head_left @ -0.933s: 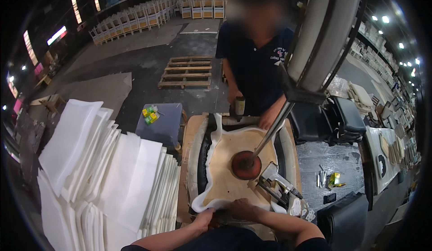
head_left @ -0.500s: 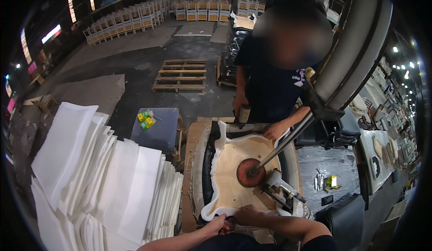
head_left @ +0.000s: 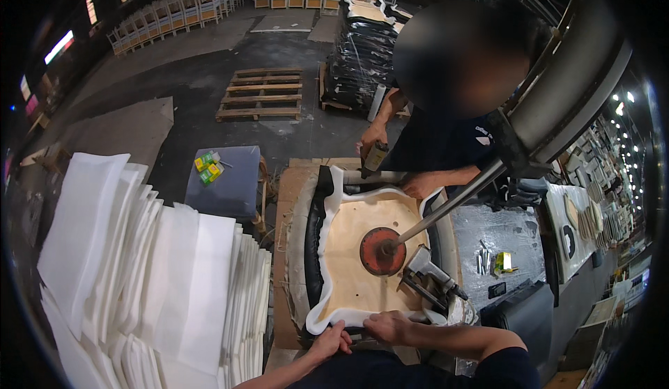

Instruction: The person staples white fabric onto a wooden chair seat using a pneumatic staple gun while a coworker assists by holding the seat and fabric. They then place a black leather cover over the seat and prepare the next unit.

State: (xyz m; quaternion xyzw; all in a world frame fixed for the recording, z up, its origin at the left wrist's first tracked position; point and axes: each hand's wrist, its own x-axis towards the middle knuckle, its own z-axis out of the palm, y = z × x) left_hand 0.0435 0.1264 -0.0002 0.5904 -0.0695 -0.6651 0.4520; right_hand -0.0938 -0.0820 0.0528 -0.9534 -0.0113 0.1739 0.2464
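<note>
Where the two hands meet the near rim of the seat assembly, the grip reads as follows. Left hand: fingers curled down over the white foam edge at the near rim, pinching it. Right hand: just beside the left, fingers folded over the same white edge, closed on it; how tight, cannot tell.

Directly beyond the hands: plywood seat board, pale, lying flat, ringed by the white foam edge, with dark covering bulging along its left side. On the board's middle: round red press disc, touching the wood, carried on a slanted metal rod that rises to the right. Just right of the right hand: metal staple gun, resting on the board's right margin.

Far side of the board: a second person's hand resting on the far rim; their other hand holding a tool above it.

Left of the grip: stacked white foam sheets. Further left and beyond: blue-grey stool bearing small yellow-green boxes. Well beyond: wooden pallet on the floor.
</note>
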